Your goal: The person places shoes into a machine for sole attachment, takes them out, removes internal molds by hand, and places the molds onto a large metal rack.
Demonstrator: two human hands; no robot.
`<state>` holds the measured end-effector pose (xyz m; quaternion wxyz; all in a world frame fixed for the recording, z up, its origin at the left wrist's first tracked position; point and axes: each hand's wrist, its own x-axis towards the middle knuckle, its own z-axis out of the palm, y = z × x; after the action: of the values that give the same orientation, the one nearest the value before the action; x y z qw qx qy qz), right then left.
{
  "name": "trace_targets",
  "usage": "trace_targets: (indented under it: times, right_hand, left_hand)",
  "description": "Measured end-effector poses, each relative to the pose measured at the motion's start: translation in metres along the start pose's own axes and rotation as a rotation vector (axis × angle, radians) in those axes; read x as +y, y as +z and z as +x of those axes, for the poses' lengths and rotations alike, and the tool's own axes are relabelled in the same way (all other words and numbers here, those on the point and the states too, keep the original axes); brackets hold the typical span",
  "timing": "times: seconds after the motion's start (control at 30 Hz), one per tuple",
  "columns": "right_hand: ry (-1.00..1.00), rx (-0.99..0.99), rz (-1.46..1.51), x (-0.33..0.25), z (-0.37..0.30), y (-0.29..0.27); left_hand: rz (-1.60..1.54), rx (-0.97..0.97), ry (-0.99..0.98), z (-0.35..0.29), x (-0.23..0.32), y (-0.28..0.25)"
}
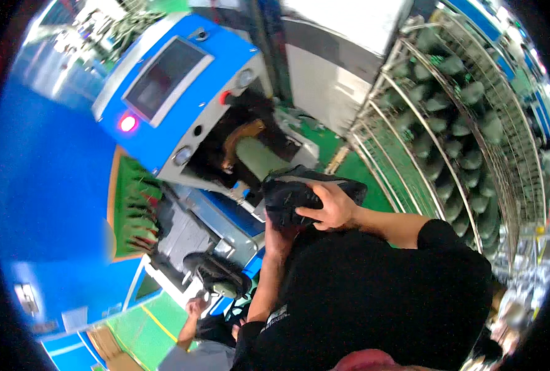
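Black piece (281, 201) is in both hands, at the near right corner of the blue machine (228, 49), just below its mouth (210, 164). Shoe-like shape; exact kind unclear.

Right hand (332, 210) grips it from the right: thumb and forefinger spread apart on the face turned up, the other fingers curled in. Left hand (279, 238) is under the near left side, palm against it, fingers mostly hidden, so can't tell how tightly they close. Reads as left taking weight, right steadying. Held close to the body, probably to keep it under control and in sight.

Olive form (259, 157) sits in the mouth, its near end right behind the piece. Overlap hides whether they touch. Screen (167, 80), red knob (225, 98) and lit button (128, 123) all sit on the machine front, likely for easy reach.

Room: tight far-left, where the mouth's rim and the form crowd the piece. More slack to the right over a strip of green floor (374, 176), up to the wire rack (433, 139) full of green forms (471, 159). Right elbow is nearest those bars. Near left: a black wheel-like part (222, 275), with a co-worker's hand (196, 306) just beside it, well apart from the piece.
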<state>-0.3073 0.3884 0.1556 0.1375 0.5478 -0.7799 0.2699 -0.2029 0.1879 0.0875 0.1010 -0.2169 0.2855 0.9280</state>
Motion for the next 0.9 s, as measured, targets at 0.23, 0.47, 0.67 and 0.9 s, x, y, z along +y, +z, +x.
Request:
trace_targets:
  times: [0.23, 0.47, 0.67, 0.9]
  right_hand:
    - [0.176, -0.062, 0.306, -0.002, -0.001, -0.079]
    - [0.331, -0.356, 0.561, -0.003, -0.015, -0.119]
    - [1.064, -0.421, 1.101, 0.064, 0.005, -0.010]
    - [1.086, -0.063, 1.578, 0.043, 0.050, 0.000]
  left_hand:
    - [0.026, -0.124, -0.280, 0.002, 0.013, 0.038]
    - [0.280, -0.077, -0.488, -0.005, -0.004, 0.031]
    - [0.960, -0.222, -0.471, 0.022, -0.086, 0.000]
    - [1.389, 0.067, -0.291, 0.046, -0.088, -0.021]
